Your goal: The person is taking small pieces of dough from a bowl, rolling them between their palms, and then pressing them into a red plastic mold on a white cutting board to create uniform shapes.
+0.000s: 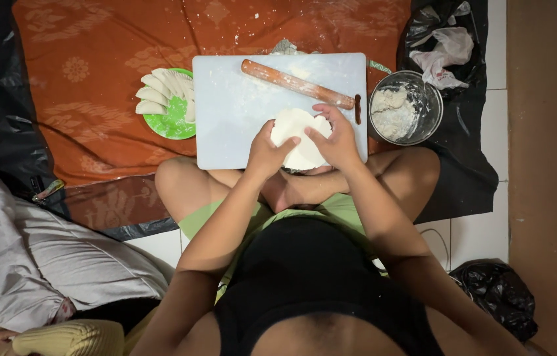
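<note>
Over the near edge of the white cutting board [239,118], at about 6 o'clock on it, one flat round of pale dough [297,135], lifted off the surface and held between two hands. Left hand [266,153] at the round's 8 o'clock rim, fingers curled together and pinching the edge with the thumb on top. Right hand [337,140] at the 3 o'clock rim, fingers bent over the top edge and pressed close, thumb lying across the dough's face. At 12 o'clock from the dough, one wooden rolling pin [297,84] lying slantwise on the board, apart from the hands. At 3 o'clock, just off the board's right edge, one round metal bowl [423,105] with a lump of crumbly dough inside. At 9 o'clock, touching the board's left edge, one green plate [173,122] bearing about six folded pale dumplings [156,92], exact count hard to tell. Beneath all of it, one orange patterned cloth [94,72] dusted with flour. At 1 o'clock, far corner, one crumpled white plastic bag [446,56] on black sheeting.
</note>
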